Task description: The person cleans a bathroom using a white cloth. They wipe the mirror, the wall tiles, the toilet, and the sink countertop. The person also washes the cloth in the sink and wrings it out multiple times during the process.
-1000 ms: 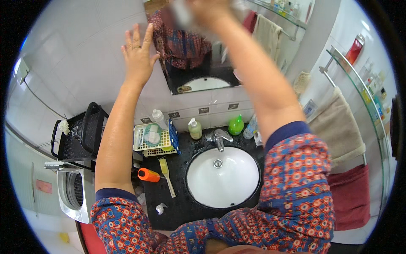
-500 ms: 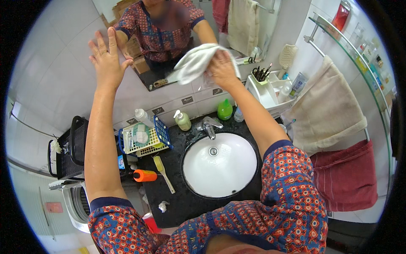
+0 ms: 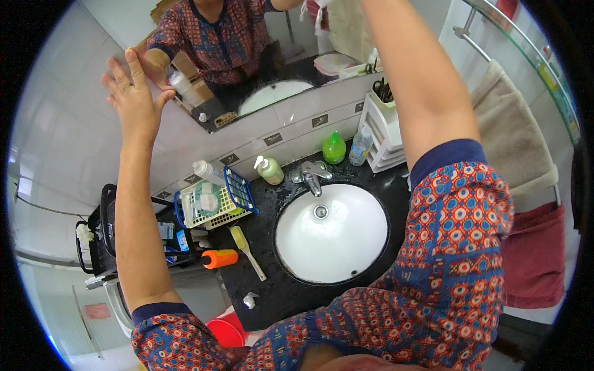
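Since half a second ago the right forearm (image 3: 414, 74) has moved up, taking the right hand past the upper edge; that hand then held a white cloth over the lower part of the mirror (image 3: 291, 62). The cloth is now out of direct view with it, so the state of the right grip cannot be told. A small white shape (image 3: 318, 20) shows near the top of the mirror, too little to identify. The left hand (image 3: 135, 105) is raised at the mirror's left edge, holding nothing, its grip wide with fingers spread and thumb toward the glass; whether the palm presses the wall is unclear.

Below, a white basin (image 3: 328, 247) is set in the black bench (image 3: 275, 312), with a faucet (image 3: 310, 177) behind it. A pump bottle (image 3: 270, 171) stands left of the faucet, a green bottle (image 3: 334, 149) right of it. A brush (image 3: 249, 252) lies left of the basin, beside an orange bottle (image 3: 221, 258) on its side.
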A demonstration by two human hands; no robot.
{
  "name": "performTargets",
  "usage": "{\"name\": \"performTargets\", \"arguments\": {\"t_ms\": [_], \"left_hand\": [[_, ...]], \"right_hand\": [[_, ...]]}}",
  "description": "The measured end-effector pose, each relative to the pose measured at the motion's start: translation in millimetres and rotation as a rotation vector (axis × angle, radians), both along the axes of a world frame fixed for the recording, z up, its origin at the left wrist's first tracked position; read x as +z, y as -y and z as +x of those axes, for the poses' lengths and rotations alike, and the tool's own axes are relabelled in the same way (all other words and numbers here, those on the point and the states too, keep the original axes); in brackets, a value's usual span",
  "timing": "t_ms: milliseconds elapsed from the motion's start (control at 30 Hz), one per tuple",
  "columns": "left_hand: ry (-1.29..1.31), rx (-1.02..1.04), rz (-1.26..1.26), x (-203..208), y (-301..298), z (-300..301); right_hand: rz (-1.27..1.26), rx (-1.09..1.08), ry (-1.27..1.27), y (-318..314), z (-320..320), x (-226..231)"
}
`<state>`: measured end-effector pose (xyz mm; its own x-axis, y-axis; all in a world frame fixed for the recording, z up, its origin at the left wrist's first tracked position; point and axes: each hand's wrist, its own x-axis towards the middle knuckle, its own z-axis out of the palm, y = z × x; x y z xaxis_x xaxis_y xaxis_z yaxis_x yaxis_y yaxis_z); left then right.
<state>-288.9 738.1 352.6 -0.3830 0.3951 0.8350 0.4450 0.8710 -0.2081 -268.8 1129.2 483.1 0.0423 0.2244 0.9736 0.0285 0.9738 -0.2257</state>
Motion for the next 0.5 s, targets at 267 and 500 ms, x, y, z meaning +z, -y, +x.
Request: {"name": "performTargets", "arguments": {"t_ms": [267,500], "left_hand": [[0.049,0.028,0.013,-0.8,-7.9,4.4],[0.027,0.033,-0.016,0.3,-0.8,3.1]], "right_hand": [[-0.582,-0.177,-0.038,-56.4,-39.2,-209.6],[-0.857,-0.014,0.118,1.0,-12.6,-237.3]]}}
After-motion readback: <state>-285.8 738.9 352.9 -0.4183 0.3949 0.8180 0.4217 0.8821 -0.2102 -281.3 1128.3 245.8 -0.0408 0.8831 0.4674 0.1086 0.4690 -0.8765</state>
